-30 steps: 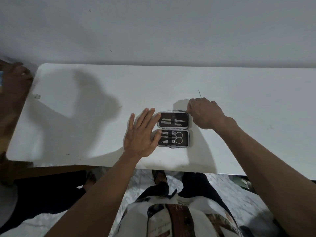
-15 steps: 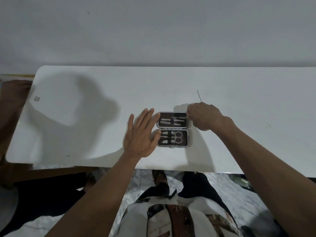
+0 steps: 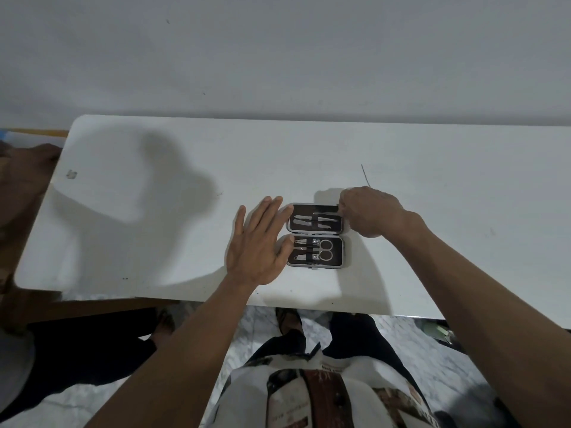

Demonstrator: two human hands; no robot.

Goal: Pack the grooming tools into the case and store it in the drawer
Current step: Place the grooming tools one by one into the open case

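Note:
A small grooming case (image 3: 315, 234) lies open on the white table (image 3: 154, 242), near its front edge. The near half holds scissors (image 3: 326, 250), clippers and small tools under black straps. The far half holds slim metal tools (image 3: 312, 223). My left hand (image 3: 258, 242) lies flat with fingers apart, fingertips touching the case's left edge. My right hand (image 3: 367, 211) is curled at the case's far right corner, pinching the end of a thin metal tool (image 3: 328, 216) that lies in the far half.
A thin wire-like piece (image 3: 366, 176) lies on the table just beyond my right hand. A small pale scrap (image 3: 71, 174) sits near the far left corner. Another person's hand (image 3: 27, 168) rests at the table's left edge. My legs are below the front edge.
My right hand came a little nearer to the case, and the thin tool that stuck out past the far edge now lies inside the far half. The other person's hand at the left drew back.

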